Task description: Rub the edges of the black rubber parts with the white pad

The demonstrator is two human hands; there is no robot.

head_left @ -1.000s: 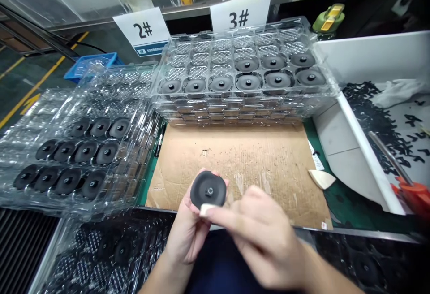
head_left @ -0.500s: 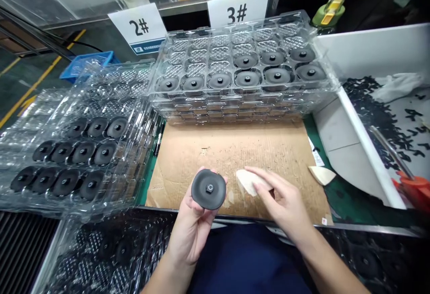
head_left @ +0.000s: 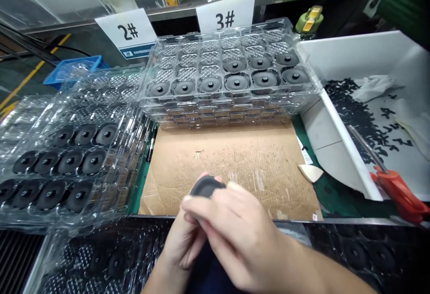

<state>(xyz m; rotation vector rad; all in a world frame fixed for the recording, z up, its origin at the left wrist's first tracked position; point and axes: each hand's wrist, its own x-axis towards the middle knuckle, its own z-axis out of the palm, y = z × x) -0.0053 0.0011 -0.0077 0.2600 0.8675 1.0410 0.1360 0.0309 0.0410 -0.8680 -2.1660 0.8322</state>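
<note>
A black round part [head_left: 205,186] is held in my left hand [head_left: 183,240], which sits low in the middle, over the near edge of the cardboard. My right hand [head_left: 240,231] lies across the part and hides much of it and of the left fingers. Its fingers are closed around a cream-white piece [head_left: 235,187], of which only a small bit shows at the knuckles. Beyond both hands lies the brown cardboard sheet [head_left: 228,155].
Stacked clear trays [head_left: 215,105] with black round parts stand behind the cardboard; more trays [head_left: 110,182] are at left. At right are a white bin [head_left: 356,159] of small black pieces, a red-handled tool [head_left: 399,195] and a cream wedge [head_left: 311,173].
My right hand has moved left with the cream-white piece and now covers the black round part. The view has shifted a little to the right.
</note>
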